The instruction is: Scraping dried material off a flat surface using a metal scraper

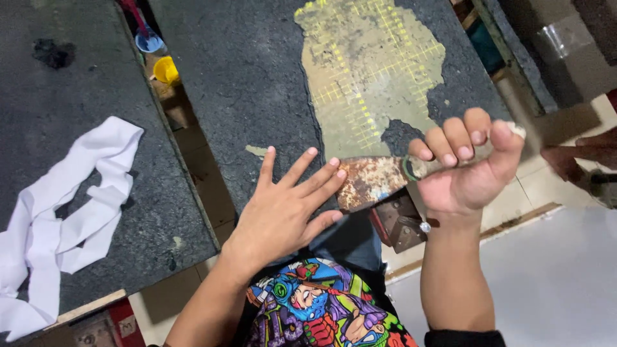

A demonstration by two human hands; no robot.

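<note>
**Rusty blade held flat at the worktop's near edge**

A broad, rust-brown metal scraper blade [371,182] lies across the near edge of the dark grey, rough-surfaced worktop [250,83], just below a large worn patch [369,71] where a yellowish gridded layer shows through. Its short rounded handle is hidden inside the right hand [468,166], which is closed around it in a fist, knuckles up, thumb at the far side. The left hand [288,209] is open and empty, fingers spread, its fingertips touching or almost touching the blade's near end; whether they press on it cannot be told.

Judging from this, the step in hand is setting the blade against the surface at the border of the worn patch. A next move would call for a steady grip on the handle, a low blade angle, and the left fingers kept out of the blade's path.

A second dark worktop [58,77] stands to the left, apart across a gap, with a crumpled strip of white cloth [64,218] lying on it. In the gap, low down, sit a small yellow cup [166,69] and a blue one [150,42]. Below the blade a brown metal bracket [398,225] is partly covered. At the right border another person's hand [578,157] is cut off and blurred; what it holds cannot be made out.
</note>
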